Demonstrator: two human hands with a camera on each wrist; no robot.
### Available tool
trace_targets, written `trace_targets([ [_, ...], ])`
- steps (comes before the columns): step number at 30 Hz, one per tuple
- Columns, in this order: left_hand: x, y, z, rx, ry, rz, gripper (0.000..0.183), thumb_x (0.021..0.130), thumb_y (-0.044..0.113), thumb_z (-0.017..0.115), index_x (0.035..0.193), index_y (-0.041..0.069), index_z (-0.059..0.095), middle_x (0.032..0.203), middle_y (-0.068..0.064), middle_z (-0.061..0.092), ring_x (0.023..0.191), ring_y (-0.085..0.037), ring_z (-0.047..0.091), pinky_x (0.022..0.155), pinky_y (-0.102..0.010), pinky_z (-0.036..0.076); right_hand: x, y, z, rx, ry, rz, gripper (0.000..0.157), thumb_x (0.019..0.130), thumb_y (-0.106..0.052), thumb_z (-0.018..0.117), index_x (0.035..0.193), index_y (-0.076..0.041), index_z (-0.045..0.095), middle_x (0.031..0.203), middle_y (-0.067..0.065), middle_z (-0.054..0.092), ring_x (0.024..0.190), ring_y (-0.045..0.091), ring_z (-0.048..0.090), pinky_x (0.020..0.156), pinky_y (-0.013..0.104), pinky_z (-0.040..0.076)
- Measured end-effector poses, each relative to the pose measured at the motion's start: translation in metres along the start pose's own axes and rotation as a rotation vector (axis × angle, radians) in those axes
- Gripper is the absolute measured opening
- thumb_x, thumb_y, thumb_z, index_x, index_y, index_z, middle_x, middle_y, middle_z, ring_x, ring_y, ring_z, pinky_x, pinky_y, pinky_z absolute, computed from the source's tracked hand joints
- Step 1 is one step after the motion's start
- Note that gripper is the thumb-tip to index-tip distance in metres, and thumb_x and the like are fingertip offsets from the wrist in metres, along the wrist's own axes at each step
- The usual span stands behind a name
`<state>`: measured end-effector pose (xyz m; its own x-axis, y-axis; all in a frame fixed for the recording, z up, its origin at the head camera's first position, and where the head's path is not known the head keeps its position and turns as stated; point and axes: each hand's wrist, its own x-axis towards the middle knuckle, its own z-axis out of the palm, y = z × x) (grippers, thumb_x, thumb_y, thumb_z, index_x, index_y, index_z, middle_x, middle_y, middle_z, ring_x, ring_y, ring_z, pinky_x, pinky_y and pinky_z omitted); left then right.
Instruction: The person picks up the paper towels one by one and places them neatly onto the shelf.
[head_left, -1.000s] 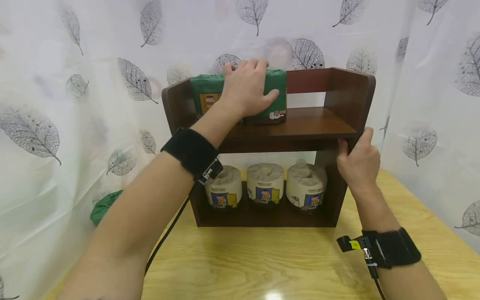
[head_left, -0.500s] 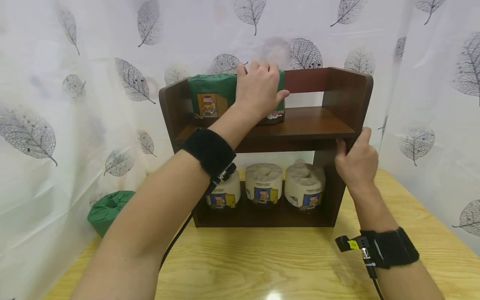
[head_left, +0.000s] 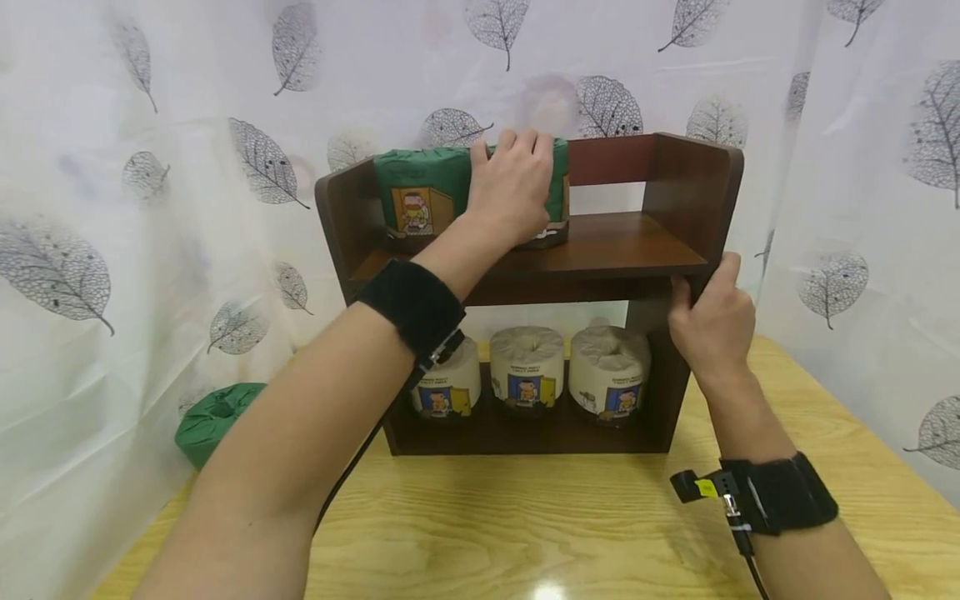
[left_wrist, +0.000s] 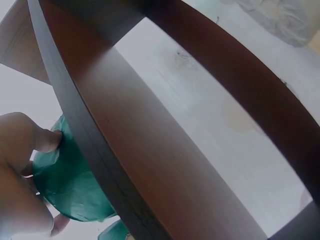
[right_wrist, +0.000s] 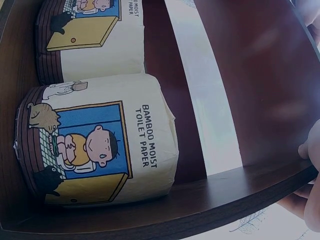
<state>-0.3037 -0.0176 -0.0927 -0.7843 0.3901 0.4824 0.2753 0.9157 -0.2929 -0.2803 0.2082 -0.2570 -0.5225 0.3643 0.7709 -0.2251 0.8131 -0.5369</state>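
My left hand (head_left: pixel 510 187) grips a green-wrapped toilet paper roll (head_left: pixel 559 187) on the upper level of a dark brown wooden shelf (head_left: pixel 637 242). In the left wrist view, thumb and fingers curve round that roll's wrapper (left_wrist: pixel 72 182). Directly left of it stands another green roll (head_left: pixel 423 204), against the side panel. My right hand (head_left: pixel 716 321) holds the shelf's right side panel, thumb inside and fingers outside, just below the upper board. My left hand and forearm hide part of the green rolls.
Three cream toilet paper rolls (head_left: pixel 527 371) stand on the lower level, the left one partly behind my wrist camera. Another green roll (head_left: pixel 217 417) sits on the wooden table (head_left: pixel 525 517) at left, beside a leaf-print curtain (head_left: pixel 187 125). A cable hangs from each wrist.
My left hand has shifted right along the green rolls, onto the right one. Its thumb, spread out before, has drawn in. The right hand keeps its hold on the shelf.
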Motion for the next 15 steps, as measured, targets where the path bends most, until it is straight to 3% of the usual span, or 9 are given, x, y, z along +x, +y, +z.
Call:
trace_targets([
  [7,0.001,-0.009,-0.002,-0.029,-0.045,0.027,0.083,0.085,0.034,0.058,0.149,0.017,0.008,0.149,-0.002,0.023,0.133,-0.023,0.022,0.105,-0.053,0.019,0.001,0.000,0.000,0.001,0.000,0.004,0.045,0.087,-0.034,0.053,0.112,0.001,0.040,0.078,0.033,0.055,0.078,0.054,0.052,0.064,0.063,0.040],
  [11,0.002,-0.012,-0.006,-0.011,-0.089,0.055,0.089,0.087,0.033,0.058,0.149,0.025,-0.005,0.151,-0.003,0.017,0.133,-0.026,0.021,0.105,-0.058,0.017,0.001,0.000,0.000,0.005,0.005,0.004,0.044,0.087,-0.033,0.053,0.112,0.001,0.040,0.078,0.033,0.055,0.078,0.054,0.052,0.064,0.063,0.040],
  [15,0.002,-0.016,-0.006,0.002,-0.113,0.068,0.089,0.087,0.032,0.059,0.148,0.032,-0.005,0.151,-0.004,0.016,0.132,-0.027,0.022,0.105,-0.060,0.015,0.000,0.000,0.000,0.005,0.005,-0.001,0.044,0.088,-0.033,0.053,0.112,0.001,0.040,0.078,0.033,0.055,0.077,0.054,0.052,0.063,0.063,0.040],
])
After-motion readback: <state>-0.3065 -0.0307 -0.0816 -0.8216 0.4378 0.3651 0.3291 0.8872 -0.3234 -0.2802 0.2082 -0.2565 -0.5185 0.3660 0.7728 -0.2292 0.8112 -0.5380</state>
